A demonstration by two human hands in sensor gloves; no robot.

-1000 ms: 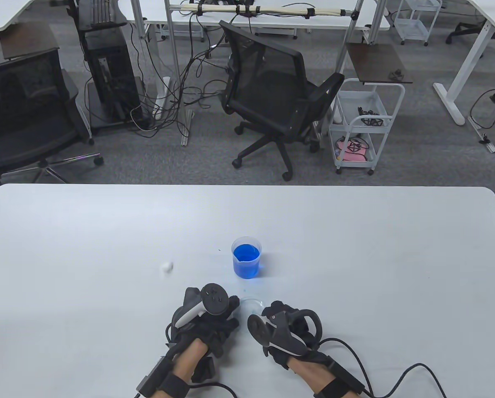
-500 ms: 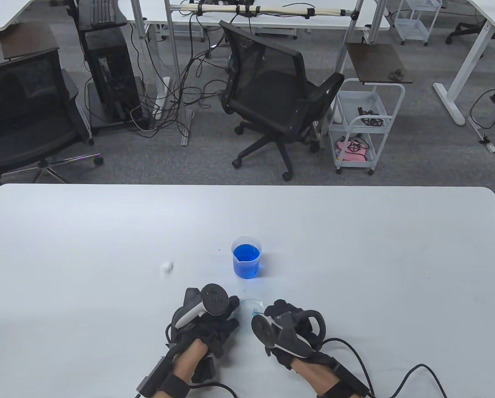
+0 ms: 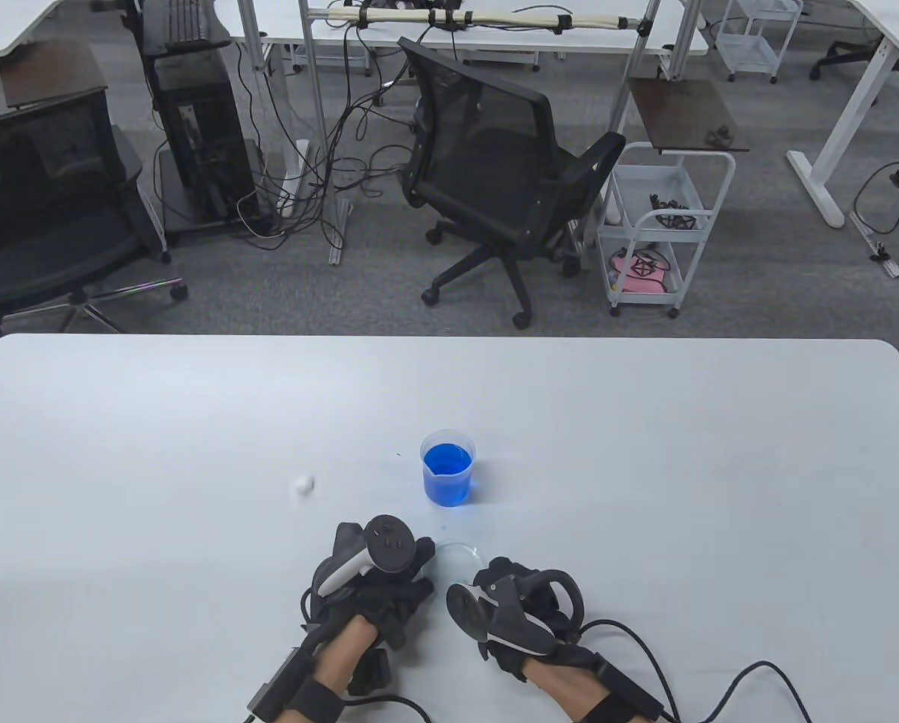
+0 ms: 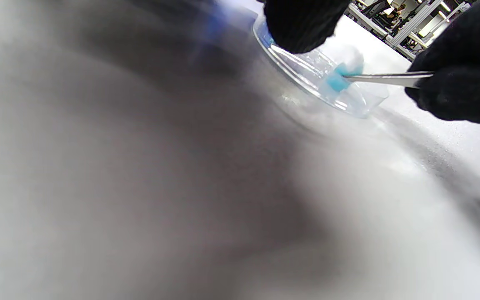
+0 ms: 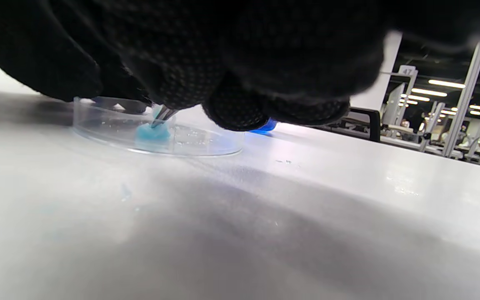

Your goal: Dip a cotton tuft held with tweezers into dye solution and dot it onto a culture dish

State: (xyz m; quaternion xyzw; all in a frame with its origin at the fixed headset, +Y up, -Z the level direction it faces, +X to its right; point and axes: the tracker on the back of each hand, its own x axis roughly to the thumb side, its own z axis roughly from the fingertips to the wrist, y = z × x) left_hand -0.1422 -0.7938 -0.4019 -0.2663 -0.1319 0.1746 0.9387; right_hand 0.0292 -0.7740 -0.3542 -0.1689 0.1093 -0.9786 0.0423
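A clear culture dish (image 3: 461,553) lies on the white table between my hands; it also shows in the left wrist view (image 4: 348,100) and the right wrist view (image 5: 206,143). My right hand (image 3: 513,595) grips metal tweezers (image 4: 386,78) that pinch a blue-dyed cotton tuft (image 4: 340,79). The tuft (image 5: 152,132) rests on the dish floor. My left hand (image 3: 378,576) touches the dish's left rim with a fingertip (image 4: 302,25). A clear beaker of blue dye (image 3: 447,478) stands just beyond the dish.
A small white cotton tuft (image 3: 303,486) lies on the table (image 3: 645,452) left of the beaker. Faint blue specks mark the table near the dish. Glove cables trail off the front edge. An office chair and a cart stand beyond the far edge.
My right hand has shifted slightly left and toward me over the dish, uncovering more of its far rim. My left hand, the beaker and the loose tuft have not moved.
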